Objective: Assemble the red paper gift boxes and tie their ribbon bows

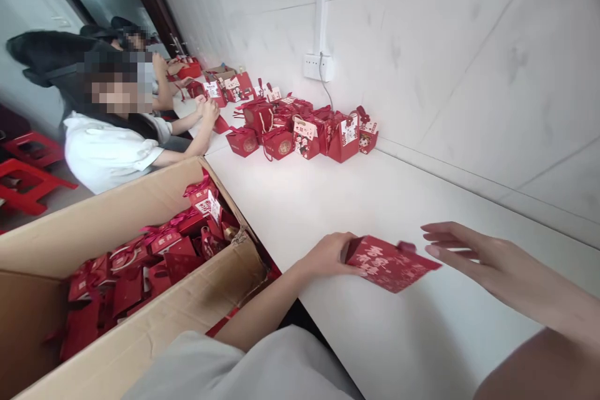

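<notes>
A flat, unfolded red gift box [390, 264] with pale printed characters lies low over the white table [356, 200]. My left hand [330, 254] is closed on its left edge. My right hand [473, 253] hovers at the box's right end with fingers stretched out and apart, fingertips close to the box's corner and holding nothing.
A large cardboard carton [140, 319] full of flat red boxes stands at my left. A cluster of assembled red gift boxes [304, 131] sits by the tiled wall under a socket [319, 67]. Two people [122, 131] work farther along the table. Red stools [28, 175] stand at the far left.
</notes>
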{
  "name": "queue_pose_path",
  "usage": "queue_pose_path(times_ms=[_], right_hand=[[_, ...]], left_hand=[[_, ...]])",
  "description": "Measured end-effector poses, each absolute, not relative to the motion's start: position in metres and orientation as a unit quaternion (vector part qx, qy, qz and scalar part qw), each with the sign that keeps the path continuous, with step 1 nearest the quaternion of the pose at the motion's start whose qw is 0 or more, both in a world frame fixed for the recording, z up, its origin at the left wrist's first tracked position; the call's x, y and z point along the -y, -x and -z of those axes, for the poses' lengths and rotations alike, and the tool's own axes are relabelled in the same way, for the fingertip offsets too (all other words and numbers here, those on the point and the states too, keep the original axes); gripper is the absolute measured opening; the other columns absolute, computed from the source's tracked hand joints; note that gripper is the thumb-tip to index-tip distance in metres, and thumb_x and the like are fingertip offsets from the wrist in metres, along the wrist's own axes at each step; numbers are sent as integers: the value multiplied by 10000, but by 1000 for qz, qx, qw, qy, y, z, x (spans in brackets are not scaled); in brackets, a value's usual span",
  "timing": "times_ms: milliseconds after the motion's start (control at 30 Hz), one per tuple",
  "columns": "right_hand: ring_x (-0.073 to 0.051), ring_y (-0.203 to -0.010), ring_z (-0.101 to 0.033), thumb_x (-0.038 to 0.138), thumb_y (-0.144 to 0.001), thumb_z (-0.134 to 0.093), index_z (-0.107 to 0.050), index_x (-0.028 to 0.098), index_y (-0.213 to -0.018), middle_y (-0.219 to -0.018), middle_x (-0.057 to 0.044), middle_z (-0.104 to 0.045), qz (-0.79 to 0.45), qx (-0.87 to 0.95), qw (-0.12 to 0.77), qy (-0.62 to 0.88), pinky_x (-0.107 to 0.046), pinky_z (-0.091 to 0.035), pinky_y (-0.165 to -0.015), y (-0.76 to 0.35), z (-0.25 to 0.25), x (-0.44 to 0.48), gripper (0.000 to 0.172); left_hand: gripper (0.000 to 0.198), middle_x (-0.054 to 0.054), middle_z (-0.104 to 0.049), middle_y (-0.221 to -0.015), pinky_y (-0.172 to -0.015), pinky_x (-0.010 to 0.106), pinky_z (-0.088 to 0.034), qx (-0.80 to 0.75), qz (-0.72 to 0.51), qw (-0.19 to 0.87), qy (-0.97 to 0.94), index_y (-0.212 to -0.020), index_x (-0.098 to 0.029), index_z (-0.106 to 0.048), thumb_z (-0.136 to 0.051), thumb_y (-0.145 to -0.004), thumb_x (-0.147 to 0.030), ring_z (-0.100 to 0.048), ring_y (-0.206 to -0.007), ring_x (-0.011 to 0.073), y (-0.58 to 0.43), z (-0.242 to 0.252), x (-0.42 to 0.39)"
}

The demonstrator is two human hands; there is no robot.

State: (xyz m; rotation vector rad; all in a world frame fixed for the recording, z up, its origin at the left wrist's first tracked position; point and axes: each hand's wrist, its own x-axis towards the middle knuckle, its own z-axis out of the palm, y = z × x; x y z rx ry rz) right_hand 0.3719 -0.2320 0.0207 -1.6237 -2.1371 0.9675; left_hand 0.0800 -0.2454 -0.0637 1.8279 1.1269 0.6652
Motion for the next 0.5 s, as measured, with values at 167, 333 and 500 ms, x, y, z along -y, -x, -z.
queue_pose_path(times_ms=[167,333,500], right_hand=[[-325,-956,-645,605,-773,-570,-601,449,-1112,-1162,-133,-636,-297,713,154,616,-482,-492,-733,-398,3,224,374],[-300,-993,-631,641,-750,-566,-618,446,-1033,-1136,-67,-657,-323,716,126,606,-444,-501,-763,-374,15,213,348],[-267,-950,-628,580,-813,-524,-651,281,-964,-1032,-50,-679,-459,723,158,491,-383,-507,-807,-294,44,202,358]], left_hand=[[602,96,-569,-1218,-838,337,-488,-501,-322,439,-673,-1204,-226,-519,-735,-660,-366,-584,-1023,229,-36,33,283],[608,75,-633,-1173,-852,362,-520,-564,-406,528,-488,-1229,-244,-504,-741,-680,-354,-621,-1027,242,36,-30,345],[412,-49,-695,-1073,-919,333,-483,-703,-546,267,-369,-1039,-231,-639,-756,-667,-365,-593,-1060,232,127,-90,390]])
